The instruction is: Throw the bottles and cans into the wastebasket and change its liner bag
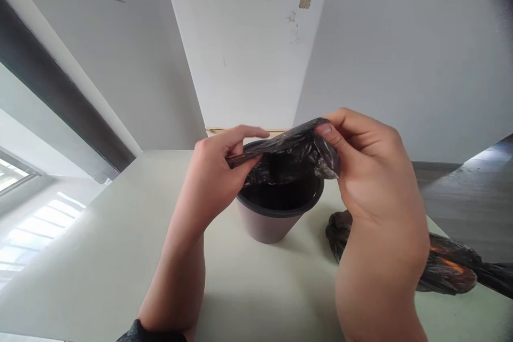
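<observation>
Bag (298, 144) held over bin (269, 224)

Left hand (218, 168) pinches one end of the bag's edge, index finger stretched out; the bin stands on the table (120, 256); right hand (371, 157) grips the other end, fingers curled; more black plastic (447, 272) lies rightmost.

Could pass freely over the broad tabletop (116, 256) left of the bin (269, 227), and up the strip between left forearm (180, 272) and right forearm (379, 278) as far as the bin's near wall. Could dip into its mouth from the near side, over the rim — but met the thin black bag (294, 136) across the far part, spread between left hand (216, 168) and right hand (366, 157). Beyond the bin, faced the white door (248, 48). To the right, had just a small gap — then ran into the right forearm and, partly hidden behind it, the bundled black bag (447, 272) on the tabletop.
</observation>
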{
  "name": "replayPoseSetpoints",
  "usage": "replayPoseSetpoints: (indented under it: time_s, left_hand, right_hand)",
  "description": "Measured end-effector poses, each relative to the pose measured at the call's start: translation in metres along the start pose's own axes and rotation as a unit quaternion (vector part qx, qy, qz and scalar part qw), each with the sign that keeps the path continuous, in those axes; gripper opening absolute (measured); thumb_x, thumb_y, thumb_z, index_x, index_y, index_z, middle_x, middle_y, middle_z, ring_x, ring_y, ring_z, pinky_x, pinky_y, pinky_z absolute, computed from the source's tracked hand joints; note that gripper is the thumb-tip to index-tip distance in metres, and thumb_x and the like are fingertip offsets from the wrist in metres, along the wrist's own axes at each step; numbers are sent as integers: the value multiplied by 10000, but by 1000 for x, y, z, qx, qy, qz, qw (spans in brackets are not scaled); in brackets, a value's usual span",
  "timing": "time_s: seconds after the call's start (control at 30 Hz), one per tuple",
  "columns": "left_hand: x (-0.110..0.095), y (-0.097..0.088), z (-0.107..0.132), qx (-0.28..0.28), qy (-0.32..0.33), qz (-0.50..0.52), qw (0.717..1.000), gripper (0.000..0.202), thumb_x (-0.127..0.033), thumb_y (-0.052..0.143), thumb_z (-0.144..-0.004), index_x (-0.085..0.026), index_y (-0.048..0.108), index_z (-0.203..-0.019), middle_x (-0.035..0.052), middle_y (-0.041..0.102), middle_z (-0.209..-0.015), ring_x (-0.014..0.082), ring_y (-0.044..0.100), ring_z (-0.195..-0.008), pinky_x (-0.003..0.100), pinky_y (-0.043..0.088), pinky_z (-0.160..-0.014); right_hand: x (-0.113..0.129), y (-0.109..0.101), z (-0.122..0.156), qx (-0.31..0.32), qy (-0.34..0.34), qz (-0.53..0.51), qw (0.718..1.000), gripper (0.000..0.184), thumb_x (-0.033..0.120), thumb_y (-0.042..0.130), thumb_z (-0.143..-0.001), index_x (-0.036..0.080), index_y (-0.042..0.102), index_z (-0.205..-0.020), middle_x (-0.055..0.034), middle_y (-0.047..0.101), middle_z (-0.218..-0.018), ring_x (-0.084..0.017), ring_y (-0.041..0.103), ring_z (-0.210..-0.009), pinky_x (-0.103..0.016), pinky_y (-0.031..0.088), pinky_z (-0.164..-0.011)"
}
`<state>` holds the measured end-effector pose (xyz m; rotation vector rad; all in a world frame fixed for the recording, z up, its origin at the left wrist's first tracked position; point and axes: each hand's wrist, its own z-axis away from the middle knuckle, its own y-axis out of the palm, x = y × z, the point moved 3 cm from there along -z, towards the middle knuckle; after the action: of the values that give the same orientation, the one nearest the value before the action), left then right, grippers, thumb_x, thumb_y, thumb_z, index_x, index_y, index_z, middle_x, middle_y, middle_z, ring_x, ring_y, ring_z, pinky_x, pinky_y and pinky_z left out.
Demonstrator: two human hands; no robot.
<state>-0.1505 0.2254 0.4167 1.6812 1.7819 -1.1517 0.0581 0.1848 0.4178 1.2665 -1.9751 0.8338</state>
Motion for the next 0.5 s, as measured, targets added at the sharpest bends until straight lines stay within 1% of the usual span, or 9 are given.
replayPoseSetpoints:
  time_s: [0.07, 0.13, 0.2, 0.27, 0.3, 0.33, 0.4, 0.47, 0.5]
  left_hand:
    - [2, -3, 0, -26, 20, -41, 999, 243, -104, 736, -809, -288, 834, -934, -10, 573, -672, 145, 535, -646, 270, 450, -572]
    - [2, -6, -1, -39, 34, -61, 997, 248, -94, 716, -817, -289, 839, -908, 19, 677, -828, 167, 608, -763, 282, 509, -638]
    - [0, -8, -1, -37, 37, -56, 997, 277, -75, 685, -827, -289, 844, -906, 26, 737, -926, 185, 657, -836, 302, 549, -688]
    - [-2, -10, -1, -50, 38, -36, 997, 342, -38, 632, -830, -285, 851, -920, 15, 767, -913, 198, 691, -856, 322, 570, -713]
    - [-3, -11, -1, -67, 40, -24, 997, 380, -14, 606, -822, -280, 854, -931, 7, 771, -888, 197, 698, -853, 326, 575, -721]
    - [-3, -13, -1, -93, 44, -10, 995, 405, 4, 587, -814, -273, 855, -940, -2, 769, -870, 190, 699, -846, 327, 576, -729]
    - [0, -19, -4, -151, 57, 32, 986, 384, 15, 599, -807, -255, 843, -931, -19, 750, -854, 173, 690, -853, 330, 577, -767]
    - [7, -25, -9, -184, 78, 120, 972, 275, -30, 664, -831, -253, 811, -900, -37, 720, -859, 171, 689, -911, 347, 580, -840]
    - [11, -28, -12, -181, 92, 181, 962, 181, -92, 703, -856, -252, 785, -880, -41, 710, -873, 179, 692, -952, 369, 580, -888]
  right_hand:
    - [-3, -1, -1, 14, 5, -21, 1000, 244, 430, 654, -1034, 252, 673, -870, 4, 589, -782, -171, 548, -683, -299, 442, -594]
    - [-6, -3, -4, 1, -3, -33, 999, 251, 423, 661, -1032, 250, 664, -851, 3, 570, -779, -175, 553, -698, -309, 461, -620]
    - [-9, -7, -7, -45, -19, -51, 997, 285, 391, 694, -1016, 233, 644, -785, 10, 509, -742, -161, 506, -686, -303, 425, -623]
    - [-14, -11, -10, -99, -30, -76, 992, 369, 390, 735, -991, 216, 593, -699, 20, 416, -694, -145, 435, -655, -298, 371, -600]
    - [-17, -13, -11, -122, -31, -90, 988, 407, 408, 740, -987, 213, 570, -673, 22, 384, -683, -143, 413, -646, -298, 355, -590]
    - [-20, -16, -12, -138, -29, -103, 985, 431, 432, 730, -992, 213, 558, -662, 20, 375, -680, -144, 408, -643, -299, 353, -583]
    - [-26, -21, -14, -163, -15, -127, 978, 432, 461, 686, -1015, 218, 566, -679, 7, 424, -705, -153, 440, -663, -303, 394, -596]
    - [-31, -27, -16, -189, 0, -151, 970, 392, 439, 649, -1033, 222, 583, -712, -12, 495, -758, -167, 489, -706, -316, 452, -647]
    - [-32, -29, -17, -198, 7, -168, 966, 365, 414, 645, -1032, 225, 585, -725, -17, 512, -777, -172, 509, -729, -321, 473, -675]
